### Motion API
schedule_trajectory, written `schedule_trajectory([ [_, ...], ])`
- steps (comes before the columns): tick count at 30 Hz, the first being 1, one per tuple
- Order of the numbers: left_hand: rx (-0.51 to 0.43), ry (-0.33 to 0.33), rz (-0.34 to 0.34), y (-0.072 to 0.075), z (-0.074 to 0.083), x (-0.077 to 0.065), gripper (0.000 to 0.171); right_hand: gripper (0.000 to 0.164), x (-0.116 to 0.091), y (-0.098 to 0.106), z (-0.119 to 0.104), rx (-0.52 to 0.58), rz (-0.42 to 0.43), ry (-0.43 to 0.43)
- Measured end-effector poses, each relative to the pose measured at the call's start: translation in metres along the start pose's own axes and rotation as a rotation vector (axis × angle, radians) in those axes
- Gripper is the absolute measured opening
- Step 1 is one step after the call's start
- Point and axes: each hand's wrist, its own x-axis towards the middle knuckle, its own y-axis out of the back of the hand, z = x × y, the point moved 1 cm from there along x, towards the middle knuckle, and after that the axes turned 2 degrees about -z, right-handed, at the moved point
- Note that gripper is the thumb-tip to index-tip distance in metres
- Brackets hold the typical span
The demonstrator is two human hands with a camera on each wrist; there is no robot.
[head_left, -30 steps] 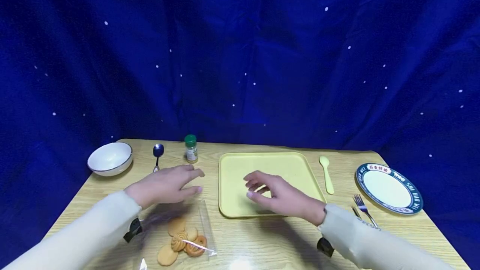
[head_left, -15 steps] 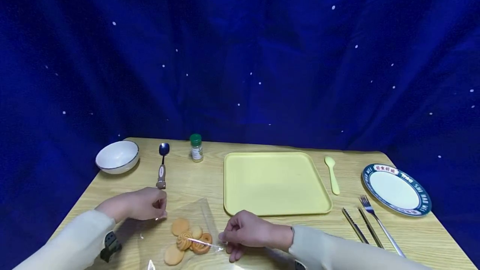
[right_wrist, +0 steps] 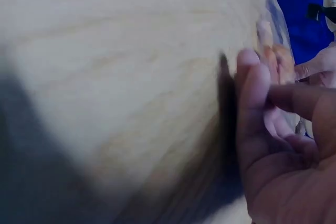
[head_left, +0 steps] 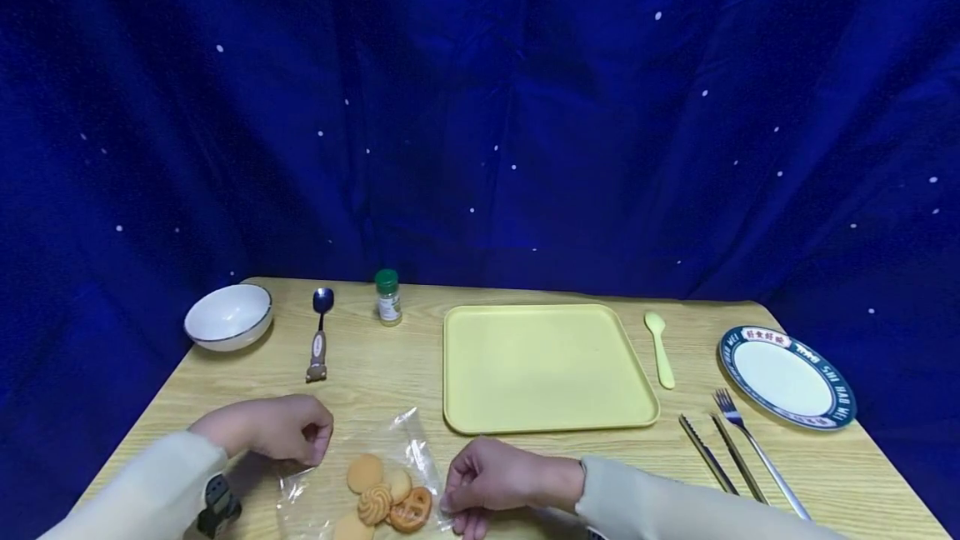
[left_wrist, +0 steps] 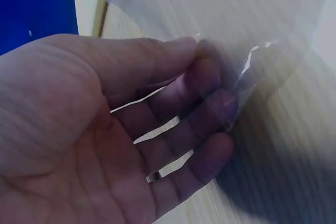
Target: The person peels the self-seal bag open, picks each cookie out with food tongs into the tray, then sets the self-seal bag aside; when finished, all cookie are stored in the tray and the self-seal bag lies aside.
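A clear plastic bag (head_left: pixel 318 486) with several biscuits (head_left: pixel 375 504) in it lies at the front of the table, its lower part cut off by the head view's edge. My left hand (head_left: pixel 281 432) pinches the bag's left side between thumb and index finger. In the left wrist view, the transparent film (left_wrist: pixel 249 59) passes over the other fingertips. On the opposite side, my right hand (head_left: pixel 502 477) pinches the bag's right edge. The right wrist view shows the right hand's thumb and fingertips together, with biscuits (right_wrist: pixel 283 61) behind them.
A yellow tray (head_left: pixel 551 369) lies behind the bag. To its left are a white bowl (head_left: pixel 228 315), a dark spoon (head_left: pixel 318 340) and a green-capped shaker (head_left: pixel 387 298). On the right lie a yellow spoon (head_left: pixel 660 352), tongs (head_left: pixel 708 452), a fork (head_left: pixel 761 452) and a plate (head_left: pixel 783 377).
Both hands have come down from above the table to the bag's two sides and taken hold of it. In the last half second the bag and biscuits have shifted slightly toward the front.
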Motion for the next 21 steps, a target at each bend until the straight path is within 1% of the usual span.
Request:
schedule_trajectory([
  [3, 0.008, -0.025, -0.037, -0.008, 0.015, 0.007, 0.014, 0.021, -0.018, 0.004, 0.003, -0.08, -0.048, -0.004],
  [6, 0.058, -0.057, -0.063, -0.017, 0.031, 0.017, 0.015, 0.024, -0.038, 0.009, 0.012, -0.13, -0.081, 0.021],
  [7, 0.079, -0.081, -0.065, -0.02, 0.036, 0.02, 0.015, 0.024, -0.045, 0.01, 0.015, -0.142, -0.097, 0.03],
  [10, 0.166, -0.153, -0.042, -0.03, 0.053, 0.033, 0.016, 0.029, -0.066, 0.017, 0.026, -0.155, -0.13, 0.057],
  [12, 0.211, -0.185, -0.013, -0.038, 0.065, 0.041, 0.017, 0.032, -0.08, 0.021, 0.033, -0.133, -0.145, 0.067],
  [14, 0.245, -0.192, 0.017, -0.045, 0.077, 0.05, 0.019, 0.039, -0.092, 0.026, 0.041, -0.094, -0.15, 0.062],
  [16, 0.26, -0.187, 0.036, -0.052, 0.087, 0.059, 0.02, 0.043, -0.102, 0.03, 0.05, -0.067, -0.147, 0.069],
  [19, 0.283, -0.198, 0.075, -0.058, 0.101, 0.07, 0.021, 0.042, -0.113, 0.039, 0.063, -0.102, -0.15, 0.115],
  [21, 0.303, -0.218, 0.099, -0.061, 0.109, 0.077, 0.021, 0.041, -0.119, 0.045, 0.072, -0.12, -0.143, 0.147],
])
